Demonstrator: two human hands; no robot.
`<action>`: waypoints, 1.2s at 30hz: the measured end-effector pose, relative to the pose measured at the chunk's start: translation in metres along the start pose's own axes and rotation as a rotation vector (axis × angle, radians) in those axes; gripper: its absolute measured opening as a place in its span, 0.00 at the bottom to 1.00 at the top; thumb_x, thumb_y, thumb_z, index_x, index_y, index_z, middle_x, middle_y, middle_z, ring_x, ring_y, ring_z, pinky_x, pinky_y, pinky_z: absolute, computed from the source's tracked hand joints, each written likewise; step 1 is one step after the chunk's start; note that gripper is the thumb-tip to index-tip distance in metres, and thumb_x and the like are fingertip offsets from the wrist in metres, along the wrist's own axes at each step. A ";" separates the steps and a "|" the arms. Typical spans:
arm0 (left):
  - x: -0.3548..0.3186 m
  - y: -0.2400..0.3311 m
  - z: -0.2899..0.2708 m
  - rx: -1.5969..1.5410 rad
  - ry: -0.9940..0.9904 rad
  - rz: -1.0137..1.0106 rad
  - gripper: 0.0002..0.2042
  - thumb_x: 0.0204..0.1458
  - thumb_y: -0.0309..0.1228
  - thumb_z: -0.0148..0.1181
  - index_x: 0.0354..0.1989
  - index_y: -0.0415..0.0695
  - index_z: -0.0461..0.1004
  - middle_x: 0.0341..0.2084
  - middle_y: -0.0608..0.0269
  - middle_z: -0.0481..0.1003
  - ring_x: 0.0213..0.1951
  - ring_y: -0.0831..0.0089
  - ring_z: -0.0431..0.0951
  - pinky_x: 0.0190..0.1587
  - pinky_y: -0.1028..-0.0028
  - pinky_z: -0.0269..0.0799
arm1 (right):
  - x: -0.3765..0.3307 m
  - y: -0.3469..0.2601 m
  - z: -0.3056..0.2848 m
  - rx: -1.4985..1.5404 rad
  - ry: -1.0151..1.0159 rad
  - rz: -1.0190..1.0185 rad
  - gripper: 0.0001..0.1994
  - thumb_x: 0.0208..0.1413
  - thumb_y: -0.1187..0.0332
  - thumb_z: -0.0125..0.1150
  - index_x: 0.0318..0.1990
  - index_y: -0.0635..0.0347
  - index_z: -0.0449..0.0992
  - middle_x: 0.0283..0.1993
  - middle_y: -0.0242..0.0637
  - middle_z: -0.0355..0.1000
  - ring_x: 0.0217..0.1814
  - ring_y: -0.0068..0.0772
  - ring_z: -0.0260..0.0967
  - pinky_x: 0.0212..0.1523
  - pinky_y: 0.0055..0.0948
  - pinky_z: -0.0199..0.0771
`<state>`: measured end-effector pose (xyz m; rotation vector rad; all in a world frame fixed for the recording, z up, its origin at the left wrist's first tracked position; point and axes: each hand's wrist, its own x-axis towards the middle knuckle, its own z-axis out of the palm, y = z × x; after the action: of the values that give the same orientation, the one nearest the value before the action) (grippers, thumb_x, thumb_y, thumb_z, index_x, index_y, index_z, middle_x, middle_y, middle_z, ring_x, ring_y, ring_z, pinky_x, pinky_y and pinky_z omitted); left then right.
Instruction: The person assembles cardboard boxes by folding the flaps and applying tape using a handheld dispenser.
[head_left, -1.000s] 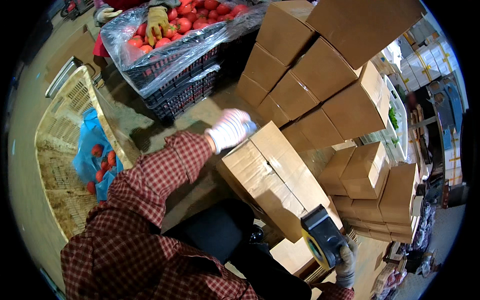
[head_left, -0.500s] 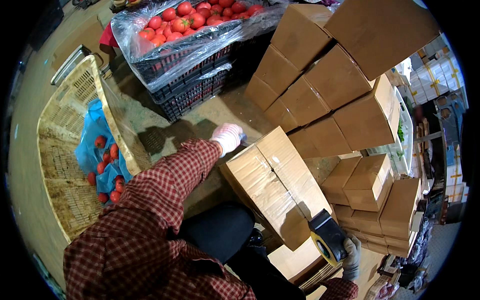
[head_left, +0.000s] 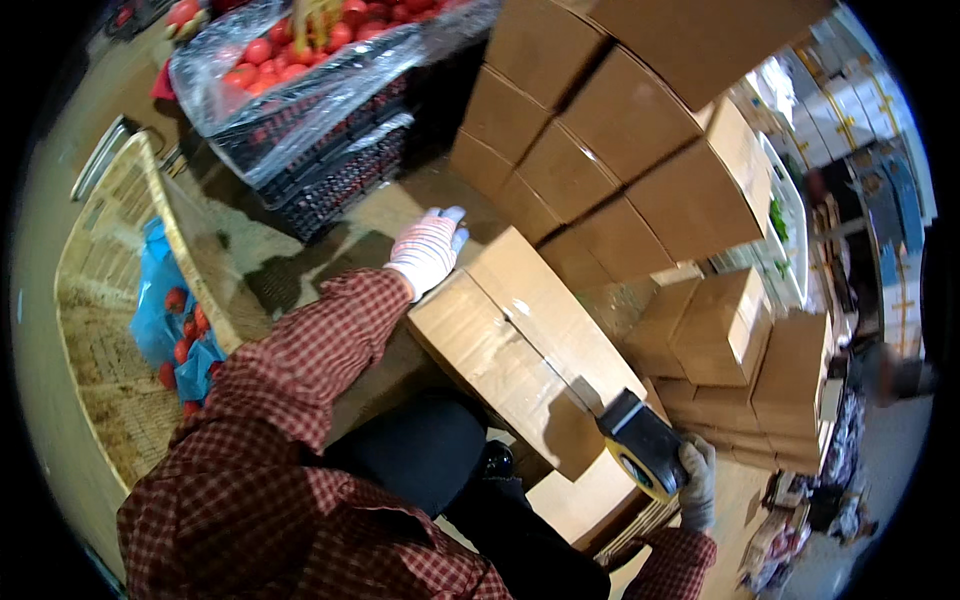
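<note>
A closed brown cardboard box (head_left: pixel 520 340) lies in front of me, its flaps meeting in a seam along the top. My left hand (head_left: pixel 428 248), in a white knit glove, rests flat on the far left corner of the box. My right hand (head_left: pixel 694 480), in a grey glove, grips a black and yellow tape dispenser (head_left: pixel 640 442) pressed against the near right end of the box, on the seam. My red checked sleeves come in from the lower edge.
A tall stack of sealed cardboard boxes (head_left: pixel 640 160) rises to the right and behind. A black crate of red tomatoes (head_left: pixel 300 90) lined with clear plastic stands at the top left. A woven basket (head_left: pixel 110 300) at left holds a blue bag with tomatoes.
The dispenser and my right hand stay at the near right end of the box. My left hand has slid slightly along the far corner, and my view has shifted a little.
</note>
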<state>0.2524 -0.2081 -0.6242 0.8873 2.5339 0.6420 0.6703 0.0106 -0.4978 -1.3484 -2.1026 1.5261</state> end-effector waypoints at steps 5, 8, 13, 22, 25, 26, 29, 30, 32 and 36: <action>-0.040 0.055 0.014 0.420 -0.126 0.760 0.38 0.51 0.61 0.44 0.65 0.48 0.56 0.66 0.51 0.51 0.66 0.49 0.49 0.67 0.56 0.39 | 0.012 -0.004 -0.009 -0.086 -0.168 0.016 0.28 0.43 0.47 0.60 0.35 0.69 0.73 0.26 0.26 0.64 0.27 0.19 0.59 0.28 0.20 0.59; -0.042 0.055 0.018 0.507 -0.124 0.790 0.40 0.48 0.63 0.48 0.64 0.47 0.56 0.66 0.49 0.49 0.67 0.51 0.46 0.68 0.56 0.36 | 0.002 -0.008 -0.017 -0.083 -0.218 0.057 0.30 0.41 0.46 0.62 0.36 0.70 0.74 0.28 0.29 0.67 0.29 0.21 0.61 0.30 0.19 0.61; -0.044 0.055 0.016 0.497 -0.117 0.787 0.43 0.45 0.64 0.50 0.64 0.44 0.57 0.66 0.49 0.49 0.68 0.51 0.45 0.68 0.56 0.35 | -0.024 0.031 -0.084 -0.138 -0.162 0.136 0.26 0.39 0.51 0.64 0.35 0.69 0.74 0.29 0.31 0.69 0.30 0.22 0.64 0.31 0.22 0.64; -0.042 0.058 0.014 0.534 -0.146 0.806 0.46 0.42 0.66 0.52 0.63 0.44 0.57 0.66 0.47 0.49 0.67 0.47 0.44 0.68 0.55 0.34 | -0.031 0.105 -0.106 -0.377 0.038 0.410 0.14 0.43 0.62 0.64 0.27 0.68 0.74 0.22 0.31 0.69 0.23 0.21 0.62 0.23 0.25 0.62; -0.042 0.059 0.011 0.571 -0.176 0.851 0.45 0.42 0.67 0.50 0.64 0.46 0.58 0.66 0.48 0.49 0.67 0.47 0.45 0.68 0.53 0.33 | 0.002 0.134 -0.057 -0.417 0.015 0.260 0.20 0.43 0.55 0.64 0.29 0.69 0.77 0.24 0.38 0.74 0.25 0.27 0.69 0.29 0.29 0.69; -0.042 0.059 0.011 0.601 -0.206 0.874 0.42 0.43 0.67 0.49 0.63 0.52 0.59 0.66 0.50 0.50 0.67 0.46 0.45 0.67 0.50 0.32 | 0.015 0.133 -0.040 -0.547 -0.026 0.296 0.22 0.43 0.52 0.62 0.29 0.69 0.78 0.25 0.41 0.74 0.27 0.31 0.71 0.31 0.30 0.70; -0.038 0.062 0.016 0.603 -0.289 0.969 0.39 0.44 0.67 0.47 0.63 0.57 0.61 0.66 0.54 0.51 0.67 0.47 0.45 0.67 0.49 0.32 | 0.040 0.116 0.001 -0.711 -0.128 0.380 0.29 0.43 0.42 0.57 0.28 0.67 0.79 0.27 0.50 0.75 0.32 0.44 0.74 0.37 0.34 0.71; -0.038 0.063 0.017 0.626 -0.279 0.999 0.37 0.46 0.67 0.45 0.62 0.60 0.61 0.66 0.55 0.51 0.67 0.47 0.45 0.67 0.49 0.31 | 0.047 0.118 0.010 -0.729 -0.133 0.351 0.30 0.42 0.41 0.57 0.28 0.66 0.79 0.27 0.50 0.75 0.33 0.45 0.74 0.38 0.35 0.71; -0.040 0.070 0.022 0.641 -0.325 1.065 0.37 0.47 0.66 0.45 0.63 0.59 0.60 0.67 0.55 0.50 0.68 0.48 0.45 0.67 0.49 0.31 | 0.059 0.116 0.025 -0.761 -0.144 0.313 0.32 0.41 0.38 0.56 0.28 0.66 0.79 0.28 0.52 0.75 0.34 0.49 0.74 0.39 0.37 0.70; -0.058 0.100 0.048 0.617 -0.404 1.191 0.37 0.48 0.64 0.45 0.64 0.57 0.57 0.67 0.56 0.49 0.68 0.52 0.45 0.67 0.48 0.31 | 0.068 0.101 0.031 -0.776 -0.173 0.344 0.33 0.41 0.37 0.56 0.28 0.66 0.80 0.29 0.53 0.75 0.35 0.49 0.73 0.40 0.37 0.70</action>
<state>0.3663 -0.1620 -0.5992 2.4612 1.6150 -0.1066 0.6682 0.0473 -0.6182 -1.9558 -2.8542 0.9492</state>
